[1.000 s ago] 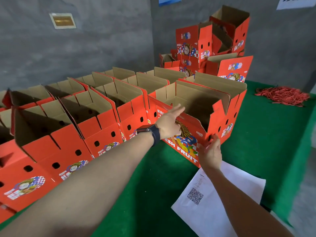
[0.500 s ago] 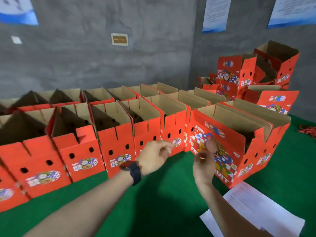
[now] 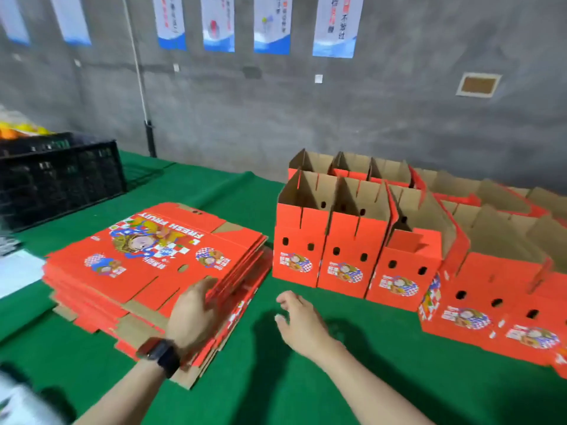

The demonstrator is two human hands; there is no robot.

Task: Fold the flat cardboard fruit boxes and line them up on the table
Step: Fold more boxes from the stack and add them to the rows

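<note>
A person's left hand (image 3: 196, 314), with a dark watch (image 3: 161, 355) on the wrist, lies back up on the near right corner of a stack of flat boxes (image 3: 147, 256). Its fingertips reach the near edge of the top flat box. Motion blur hides whether they hook under that edge or only touch it, so its grip cannot be told.

The right hand (image 3: 299, 320) hovers just to the right of the stack, over the bare green tabletop (image 3: 276, 388). Its fingers are loosely spread and it holds nothing. It touches neither the stack nor the boxes beyond it.

The stack sits left of centre on the tabletop. The sheets are red with brown cardboard tabs, slightly fanned out of line. The top sheet shows a cartoon figure and the words "FRESH FRUIT", upside down from this view.

To the right of the stack, and past the right hand, stand the folded boxes (image 3: 296, 240). They are upright, open at the top and set side by side in two rows that run off to the right edge. Their red fronts, with small round holes, face the person.

At the far left of the tabletop is a black plastic crate (image 3: 58, 176) with orange fruit (image 3: 18, 131) on top. A white sheet of paper (image 3: 15, 271) lies just left of the stack. Behind everything is a grey wall hung with posters (image 3: 273, 23).
</note>
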